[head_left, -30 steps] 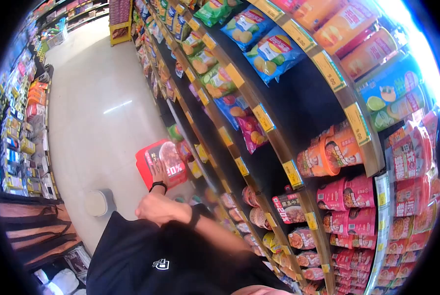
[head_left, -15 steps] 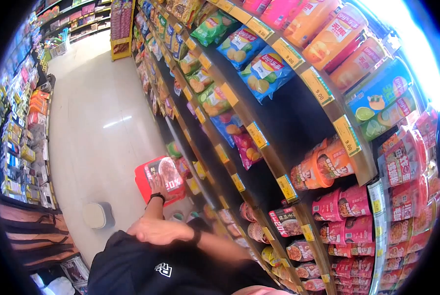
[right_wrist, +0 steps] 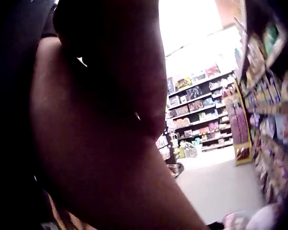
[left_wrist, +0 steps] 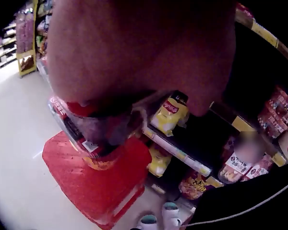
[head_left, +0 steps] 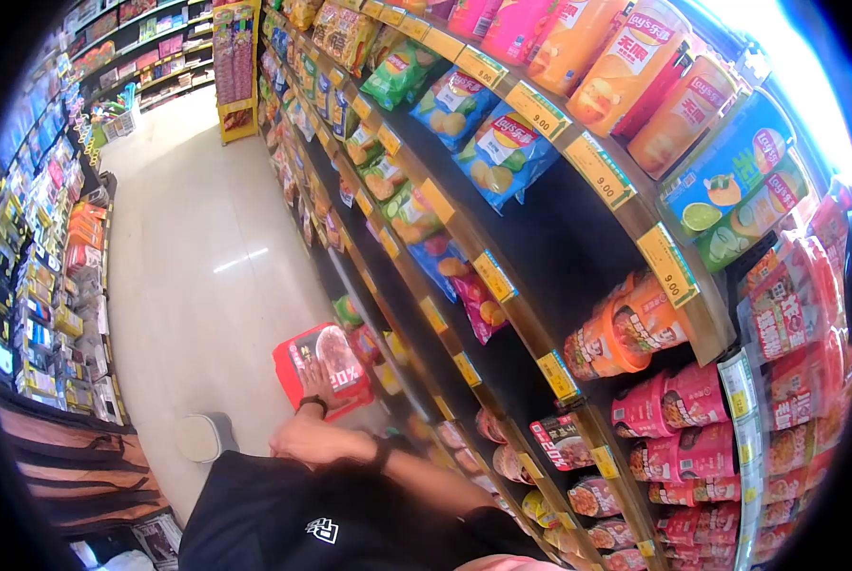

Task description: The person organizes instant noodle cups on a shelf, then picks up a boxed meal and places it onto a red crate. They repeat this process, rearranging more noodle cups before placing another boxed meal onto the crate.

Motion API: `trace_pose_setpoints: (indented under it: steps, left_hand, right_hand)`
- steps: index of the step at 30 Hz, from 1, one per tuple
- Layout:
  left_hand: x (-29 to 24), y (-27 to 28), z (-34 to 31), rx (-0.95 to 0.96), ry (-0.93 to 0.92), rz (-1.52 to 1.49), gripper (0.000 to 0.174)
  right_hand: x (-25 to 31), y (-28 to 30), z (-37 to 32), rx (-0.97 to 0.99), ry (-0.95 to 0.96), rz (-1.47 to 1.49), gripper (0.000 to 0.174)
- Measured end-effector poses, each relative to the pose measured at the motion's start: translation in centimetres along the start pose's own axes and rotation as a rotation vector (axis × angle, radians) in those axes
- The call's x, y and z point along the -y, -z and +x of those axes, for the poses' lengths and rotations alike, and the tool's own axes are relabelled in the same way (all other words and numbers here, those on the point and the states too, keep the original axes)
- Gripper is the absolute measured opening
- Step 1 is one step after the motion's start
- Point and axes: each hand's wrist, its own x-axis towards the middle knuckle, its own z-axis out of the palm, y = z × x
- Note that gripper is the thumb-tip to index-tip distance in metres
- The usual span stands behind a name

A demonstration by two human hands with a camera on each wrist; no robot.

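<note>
In the head view, my left hand (head_left: 317,383) lies with straight fingers across a printed food pack (head_left: 334,352) marked 20%. The pack sits over a red plastic container (head_left: 286,366) low in the aisle. From the left wrist, the hand (left_wrist: 139,52) fills the top, with the pack (left_wrist: 89,136) right below it, over the red container's (left_wrist: 91,191) surface. My right hand (head_left: 304,440) overlaps the left forearm, its fingers mostly hidden. It looms dark and close in the right wrist view, and I cannot tell whether it holds anything.
Snack shelves (head_left: 540,376) with chip bags, tubs and cans run along the right. Hanging goods (head_left: 50,314) line the left side. A pale bin-like container (head_left: 203,438) stands on the floor. White shoes (left_wrist: 170,215) show below the shelf.
The head view shifts, so the shelves and red container sit slightly differently in it. My left hand stays on the pack and my right hand stays over the left forearm.
</note>
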Motion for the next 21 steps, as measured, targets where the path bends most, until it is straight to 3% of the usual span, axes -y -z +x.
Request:
trace_pose_setpoints:
  steps: [1,4,5,7,9,11,14,17,18,21]
  left_hand:
    - [0.1,0.5,0.4,0.009,-0.002,0.017,0.147]
    - [-0.1,0.4,-0.2,0.040,-0.006,0.078,0.145]
    - [-0.1,0.6,-0.2,0.064,0.001,0.091,0.144]
    - [-0.7,1.7,-0.3,0.103,0.015,0.114,0.143]
    - [-1.2,2.4,-0.5,0.137,0.032,0.127,0.142]
    - [-0.8,2.3,-0.6,0.118,0.027,0.122,0.142]
    - [-0.6,1.3,0.0,0.103,0.026,0.125,0.142]
    - [-0.7,1.0,0.0,0.098,0.024,0.122,0.142]
    - [-0.7,0.9,0.1,0.094,0.027,0.122,0.142]
    - [-0.8,0.6,0.0,0.084,0.042,0.116,0.143]
  right_hand:
    - [-0.3,-0.2,0.3,0.047,-0.057,0.199,0.046]
    - [3.1,-0.8,0.0,-0.080,0.130,0.229,0.060]
    - [4.2,0.6,-0.3,0.066,0.063,0.197,0.064]
    - [4.1,1.3,0.2,0.110,-0.041,0.305,0.064]
    - [0.3,-1.5,0.6,-0.195,-0.076,0.216,0.061]
    - [-0.9,-1.0,0.2,-0.029,0.022,0.198,0.051]
    - [0.1,-0.2,-1.3,-0.030,0.177,0.217,0.043]
    - [0.0,-0.9,-2.0,-0.156,0.232,0.371,0.035]
    - [0.2,0.2,-2.4,-0.028,0.106,0.321,0.032]
    - [-1.0,0.3,-2.0,0.185,0.069,0.365,0.033]
